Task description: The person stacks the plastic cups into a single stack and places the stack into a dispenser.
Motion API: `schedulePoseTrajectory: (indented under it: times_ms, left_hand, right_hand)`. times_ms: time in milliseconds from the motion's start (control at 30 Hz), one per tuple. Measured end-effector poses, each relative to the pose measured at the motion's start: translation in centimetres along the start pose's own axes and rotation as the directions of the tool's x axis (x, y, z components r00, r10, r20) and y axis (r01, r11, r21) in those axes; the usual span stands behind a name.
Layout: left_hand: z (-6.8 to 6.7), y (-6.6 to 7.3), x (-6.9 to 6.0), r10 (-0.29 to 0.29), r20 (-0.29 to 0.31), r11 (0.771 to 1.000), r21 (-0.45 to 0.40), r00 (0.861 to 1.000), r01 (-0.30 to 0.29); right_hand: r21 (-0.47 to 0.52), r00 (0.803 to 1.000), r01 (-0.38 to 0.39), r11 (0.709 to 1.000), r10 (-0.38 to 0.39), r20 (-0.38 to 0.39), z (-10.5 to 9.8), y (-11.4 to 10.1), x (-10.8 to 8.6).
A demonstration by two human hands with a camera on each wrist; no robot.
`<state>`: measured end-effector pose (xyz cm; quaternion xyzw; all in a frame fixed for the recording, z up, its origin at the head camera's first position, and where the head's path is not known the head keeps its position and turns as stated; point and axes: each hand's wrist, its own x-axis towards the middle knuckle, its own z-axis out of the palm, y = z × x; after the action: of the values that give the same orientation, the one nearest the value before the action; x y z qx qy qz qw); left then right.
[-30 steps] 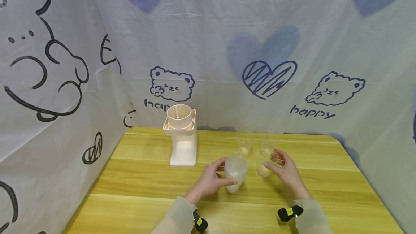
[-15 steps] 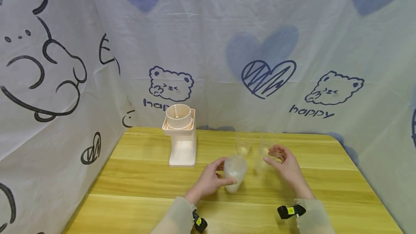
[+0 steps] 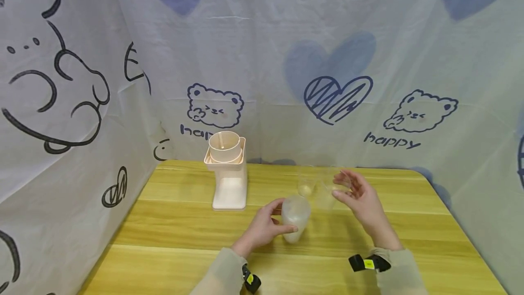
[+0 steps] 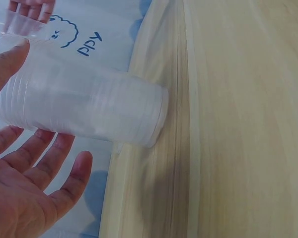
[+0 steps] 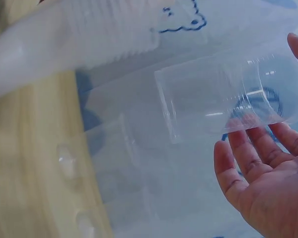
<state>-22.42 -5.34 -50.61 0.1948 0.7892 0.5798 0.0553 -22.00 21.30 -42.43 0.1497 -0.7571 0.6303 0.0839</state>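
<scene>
I count one stack [image 3: 295, 220] of nested cups, cloudy and ribbed, held between my left hand's [image 3: 264, 229] thumb and fingers; one clear cup [image 5: 203, 101], rounded and thin-walled, gripped off the table [image 3: 163, 231] by my right hand [image 3: 362, 201]; two clear standing cups [image 3: 306, 189] near it; one pale, smooth stand [image 3: 230, 193] farther left.

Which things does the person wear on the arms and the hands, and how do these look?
The left hand and right hand are bare, without gloves. The left sleeve and right sleeve are long, plain and light beige-grey. Near each wrist is a small black device with a yellow patch; any print there is too small to read.
</scene>
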Motion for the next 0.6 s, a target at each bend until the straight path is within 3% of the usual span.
schedulePoseTrajectory:
  times_ms: [167,600]
  left_hand:
    - [0.0,0.0,0.0,0.004,-0.001,1.000,-0.010,1.000,-0.004]
    - [0.0,-0.1,0.0,-0.002,-0.004,1.000,-0.015,1.000,0.002]
  right_hand:
    - [0.037,0.998,0.058,0.998,-0.059,0.025,0.2,-0.9,0.1]
    - [0.114,0.987,0.098,0.989,-0.112,0.118,1.5,-2.4,0.3]
